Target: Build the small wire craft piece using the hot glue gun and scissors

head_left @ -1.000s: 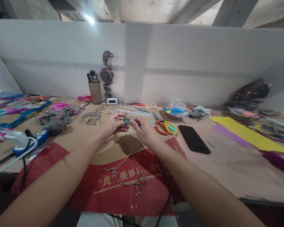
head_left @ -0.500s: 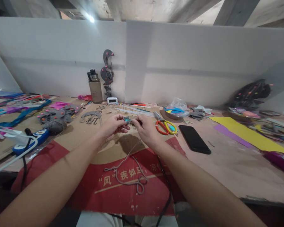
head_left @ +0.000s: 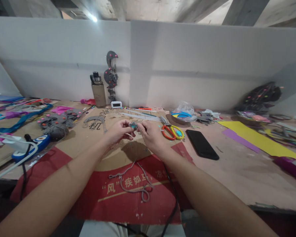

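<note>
A small teal-and-grey piece [head_left: 133, 125] is pinched between my two hands above the cardboard; its exact kind is too small to tell. My left hand [head_left: 122, 133] grips it from the left with thumb and forefinger, the other fingers curled. On the other side, the fingertips of my right hand [head_left: 150, 134] are closed at the piece's right edge. Below them, a loose grey yarn [head_left: 145, 197] lies in loops on the red part of the cardboard [head_left: 88, 200]. Scissors [head_left: 171, 131] with red and yellow handles lie right of my right hand.
A black phone [head_left: 202, 144] lies to the right, near yellow paper [head_left: 256, 138]. Left are a blue power strip [head_left: 40, 143] and a grey yarn ball [head_left: 58, 131]. A bottle [head_left: 98, 92], a small white clock [head_left: 116, 104] and a plastic-wrapped bowl [head_left: 184, 115] stand at the back.
The yarn strand that rose toward my right hand no longer shows up there. My right fingers have shifted slightly at the small piece, which stays held between both hands.
</note>
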### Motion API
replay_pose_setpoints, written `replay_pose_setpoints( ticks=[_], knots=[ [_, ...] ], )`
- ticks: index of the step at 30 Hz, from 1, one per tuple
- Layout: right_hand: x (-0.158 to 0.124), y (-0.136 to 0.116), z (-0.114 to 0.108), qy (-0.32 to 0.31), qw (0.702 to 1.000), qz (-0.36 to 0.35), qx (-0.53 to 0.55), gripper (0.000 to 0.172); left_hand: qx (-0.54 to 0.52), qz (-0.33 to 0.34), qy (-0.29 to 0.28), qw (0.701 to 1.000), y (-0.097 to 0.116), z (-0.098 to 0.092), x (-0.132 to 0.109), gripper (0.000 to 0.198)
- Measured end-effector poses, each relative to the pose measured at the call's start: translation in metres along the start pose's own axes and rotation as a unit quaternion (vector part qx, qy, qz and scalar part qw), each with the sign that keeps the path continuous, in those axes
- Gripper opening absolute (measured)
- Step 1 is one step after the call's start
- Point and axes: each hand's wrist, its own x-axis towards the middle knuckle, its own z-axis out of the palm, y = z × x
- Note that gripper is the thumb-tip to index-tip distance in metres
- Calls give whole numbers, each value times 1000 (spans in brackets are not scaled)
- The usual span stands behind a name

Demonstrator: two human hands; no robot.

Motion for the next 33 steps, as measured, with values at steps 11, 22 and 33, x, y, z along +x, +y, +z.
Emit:
replay_pose_setpoints(
  ticks=[11,22,33],
  knots=[
    [-2,-1,-1,-2,1000,13,-5,42,25,20,-12,999,-1,1,0,34],
    [-2,-5,-4,-5,999,31,-9,42,50,7,-31,998,-2,2,-1,29],
    [-5,-8,-8,-7,998,22,-54,46,67,-1,-25,997,-5,6,1,28]
  ],
)
